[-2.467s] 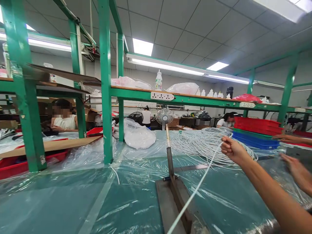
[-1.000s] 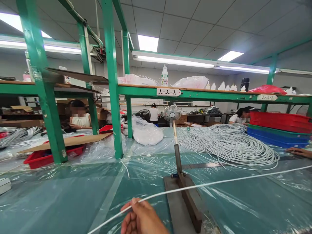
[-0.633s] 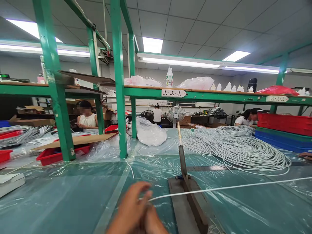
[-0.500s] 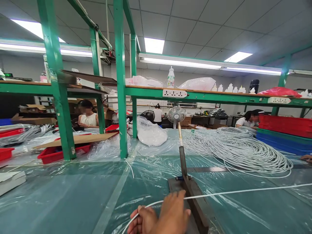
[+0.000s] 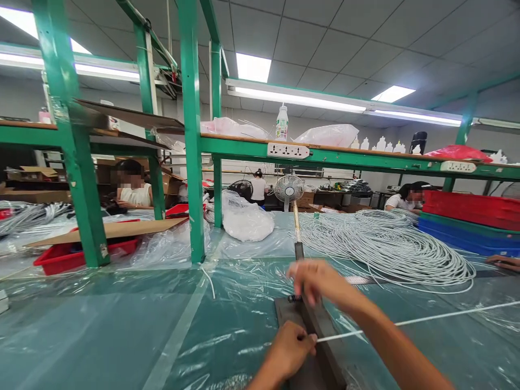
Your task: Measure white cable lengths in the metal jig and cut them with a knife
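Observation:
My left hand (image 5: 289,349) is closed, thumb and fingers pinching a white cable (image 5: 422,319) over the base of a lever cutter (image 5: 325,346). From there the cable runs off to the right, passing behind my right forearm. My right hand (image 5: 317,279) is over the cutter's arm, slightly blurred, with its fingers loosely bent and apart. It hides part of the arm, and I see no cable in it. The cutter's handle (image 5: 297,225) sticks up beyond that hand.
A big coil of white cable (image 5: 398,249) lies at the back right, beside stacked red and blue bins (image 5: 467,227). Green posts (image 5: 190,162) hold a shelf. A short cable piece (image 5: 209,281) lies on the plastic-covered table. Another person's hand (image 5: 504,262) shows at the right edge.
My right hand has left the cable and risen to the cutter's arm. My left hand has shifted right along with the cable, to the cutter's base. The view has turned slightly right.

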A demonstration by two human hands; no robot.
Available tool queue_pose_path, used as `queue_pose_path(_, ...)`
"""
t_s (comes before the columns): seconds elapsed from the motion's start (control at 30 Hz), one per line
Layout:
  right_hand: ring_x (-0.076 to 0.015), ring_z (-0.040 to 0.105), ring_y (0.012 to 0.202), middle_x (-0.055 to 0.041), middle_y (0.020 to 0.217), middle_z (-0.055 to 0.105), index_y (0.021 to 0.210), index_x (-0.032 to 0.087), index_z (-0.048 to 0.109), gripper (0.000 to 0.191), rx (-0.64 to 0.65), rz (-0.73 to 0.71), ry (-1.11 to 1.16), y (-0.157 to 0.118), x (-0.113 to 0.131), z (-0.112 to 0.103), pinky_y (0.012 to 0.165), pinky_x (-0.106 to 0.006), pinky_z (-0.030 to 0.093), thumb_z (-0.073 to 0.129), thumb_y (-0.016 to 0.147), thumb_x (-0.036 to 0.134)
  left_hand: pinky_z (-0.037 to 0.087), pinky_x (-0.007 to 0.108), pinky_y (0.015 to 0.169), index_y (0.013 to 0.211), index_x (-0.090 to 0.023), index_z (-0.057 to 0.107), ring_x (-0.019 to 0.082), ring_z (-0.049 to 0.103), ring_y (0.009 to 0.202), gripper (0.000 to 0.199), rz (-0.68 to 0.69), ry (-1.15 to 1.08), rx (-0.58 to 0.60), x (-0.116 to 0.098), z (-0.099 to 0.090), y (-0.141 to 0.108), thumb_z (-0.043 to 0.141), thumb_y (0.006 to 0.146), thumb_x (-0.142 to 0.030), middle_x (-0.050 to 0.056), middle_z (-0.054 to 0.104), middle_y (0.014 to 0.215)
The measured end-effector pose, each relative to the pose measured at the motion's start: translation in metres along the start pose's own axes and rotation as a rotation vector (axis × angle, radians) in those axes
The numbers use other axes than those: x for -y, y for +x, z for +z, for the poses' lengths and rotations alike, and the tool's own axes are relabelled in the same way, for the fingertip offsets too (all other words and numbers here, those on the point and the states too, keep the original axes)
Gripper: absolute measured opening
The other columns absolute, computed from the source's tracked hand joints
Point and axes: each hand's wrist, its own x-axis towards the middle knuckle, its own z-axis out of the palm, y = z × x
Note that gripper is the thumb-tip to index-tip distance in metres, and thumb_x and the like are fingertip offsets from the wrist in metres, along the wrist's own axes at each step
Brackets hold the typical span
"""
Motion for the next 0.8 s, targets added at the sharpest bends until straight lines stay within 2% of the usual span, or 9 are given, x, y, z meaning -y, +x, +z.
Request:
queue_pose_path(0.07, -0.0025, 0.044, 0.039, 0.0002, 0.076, 0.059, 0.088, 0.019, 0.057, 0.017, -0.307, 0.012, 0.03, 0.042, 0.02, -0.023, 0.037, -0.017, 0.03, 0.05, 0.081, 0.033, 0.018, 0.025, 0.049, 0.062, -0.012, 0.067, 0.009, 0.024, 0.043, 0.033, -0.025, 0.032, -0.02, 0.002, 0.004, 0.003, 0.048, 0.075, -0.035, -0.005, 0.024, 0.039)
queue_pose_path(0.13, -0.0021, 0.041, 0.04, -0.001, 0.08, 0.056, 0.098, 0.018, 0.051, 0.019, -0.446, 0.08, 0.062, 0.086, 0.029, -0.043, 0.038, -0.017, 0.033, 0.045, 0.085, 0.03, 0.019, 0.025, 0.05, 0.058, -0.012, 0.065, 0.01, 0.029, 0.046, 0.034, -0.068, 0.05, -0.083, 0.007, 0.009, 0.007, 0.05, 0.074, -0.038, -0.004, 0.026, 0.039)
queue_pose_path(0.2, -0.004, 0.042, 0.045, -0.0014, 0.079, 0.054, 0.102, 0.015, 0.049, 0.025, -0.442, 0.168, 0.102, 0.121, 0.028, -0.055, 0.041, -0.018, 0.037, 0.043, 0.087, 0.033, 0.022, 0.024, 0.051, 0.053, -0.013, 0.062, 0.011, 0.034, 0.049, 0.034, -0.105, 0.048, -0.158, 0.014, 0.015, 0.014, 0.054, 0.071, -0.041, -0.003, 0.032, 0.041)
queue_pose_path(0.27, -0.0065, 0.047, 0.053, -0.0014, 0.078, 0.053, 0.102, 0.013, 0.049, 0.03, -0.408, 0.235, 0.155, 0.144, 0.021, -0.058, 0.046, -0.02, 0.042, 0.043, 0.087, 0.039, 0.023, 0.024, 0.052, 0.049, -0.013, 0.059, 0.012, 0.038, 0.052, 0.032, -0.136, 0.043, -0.217, 0.019, 0.02, 0.019, 0.058, 0.068, -0.04, -0.002, 0.039, 0.043)
queue_pose_path(0.4, -0.0073, 0.047, 0.054, -0.0007, 0.075, 0.051, 0.097, 0.012, 0.051, 0.034, -0.358, 0.299, 0.241, 0.159, 0.011, -0.054, 0.049, -0.022, 0.043, 0.042, 0.087, 0.043, 0.024, 0.024, 0.052, 0.054, -0.013, 0.059, 0.013, 0.042, 0.056, 0.025, -0.182, 0.056, -0.258, 0.016, 0.019, 0.018, 0.062, 0.065, -0.036, 0.0, 0.047, 0.051)
queue_pose_path(0.5, -0.0061, 0.042, 0.047, 0.0011, 0.069, 0.048, 0.091, 0.013, 0.05, 0.04, -0.353, 0.285, 0.286, 0.151, 0.016, -0.056, 0.045, -0.021, 0.04, 0.035, 0.087, 0.049, 0.023, 0.023, 0.052, 0.059, -0.012, 0.06, 0.012, 0.042, 0.058, 0.022, -0.193, 0.06, -0.23, 0.004, 0.013, 0.013, 0.064, 0.064, -0.033, -0.001, 0.048, 0.056)
queue_pose_path(0.6, -0.0068, 0.042, 0.044, -0.0001, 0.066, 0.049, 0.085, 0.015, 0.051, 0.048, -0.308, 0.231, 0.346, 0.124, 0.032, -0.066, 0.043, -0.021, 0.042, 0.024, 0.087, 0.055, 0.022, 0.024, 0.05, 0.055, -0.012, 0.059, 0.01, 0.039, 0.053, 0.02, -0.193, 0.051, -0.203, -0.005, 0.009, 0.01, 0.063, 0.064, -0.029, -0.002, 0.044, 0.051)
queue_pose_path(0.7, -0.0092, 0.051, 0.051, -0.0038, 0.072, 0.055, 0.083, 0.015, 0.054, 0.051, -0.253, 0.202, 0.411, 0.076, 0.05, -0.078, 0.049, -0.023, 0.047, 0.021, 0.087, 0.054, 0.021, 0.024, 0.048, 0.05, -0.012, 0.06, 0.009, 0.037, 0.048, 0.021, -0.176, 0.026, -0.183, -0.007, 0.008, 0.009, 0.062, 0.065, -0.028, -0.003, 0.041, 0.044)
queue_pose_path(0.8, -0.0101, 0.055, 0.055, -0.0069, 0.079, 0.06, 0.078, 0.014, 0.055, 0.033, -0.257, 0.266, 0.413, 0.01, 0.059, -0.08, 0.053, -0.023, 0.05, 0.04, 0.086, 0.042, 0.021, 0.024, 0.047, 0.051, -0.012, 0.062, 0.009, 0.037, 0.046, 0.021, -0.164, 0.01, -0.187, -0.006, 0.009, 0.009, 0.062, 0.064, -0.028, -0.003, 0.041, 0.042)
